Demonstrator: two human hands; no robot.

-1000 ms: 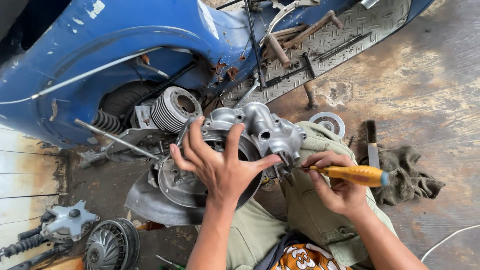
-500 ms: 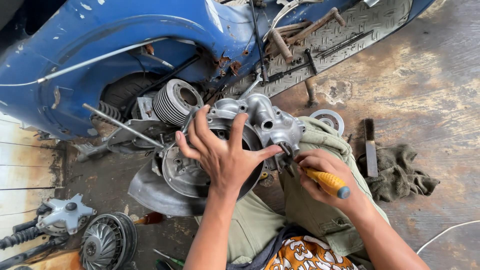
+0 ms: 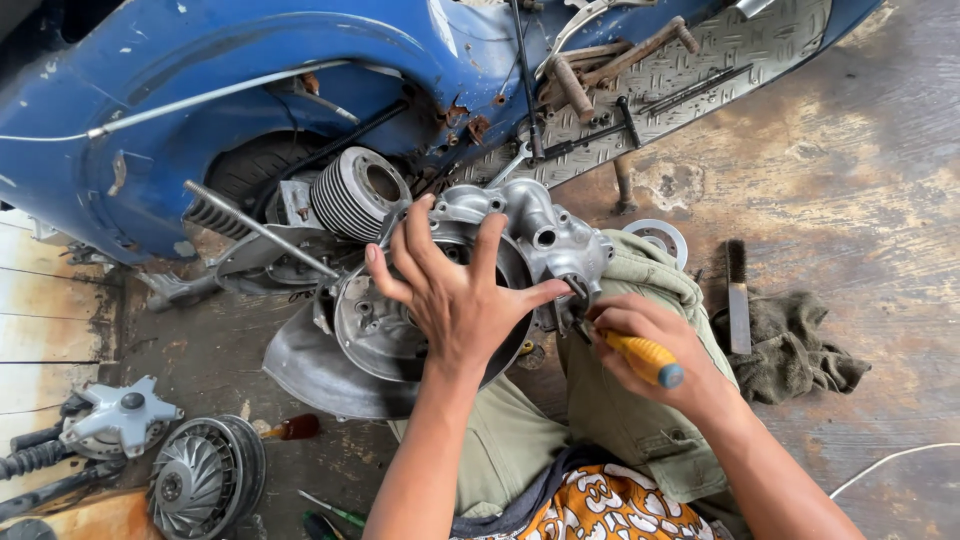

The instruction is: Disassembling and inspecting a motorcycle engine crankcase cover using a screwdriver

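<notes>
Screwdriver [image 3: 645,358] handle now nearer camera.

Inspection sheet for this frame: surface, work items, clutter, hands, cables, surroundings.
Surface: stained concrete floor, pale boards at left.
Work items: grey engine case beside finned cylinder; yellow-handled screwdriver, tip at the case.
Clutter: rag, brush, fan wheel, grey cover, small round part.
Hands: left hand spread flat on the case; right hand grips the screwdriver.
Cables: white cable at right; grey cable across the scooter.
Surroundings: blue scooter body, ribbed footboard.
</notes>
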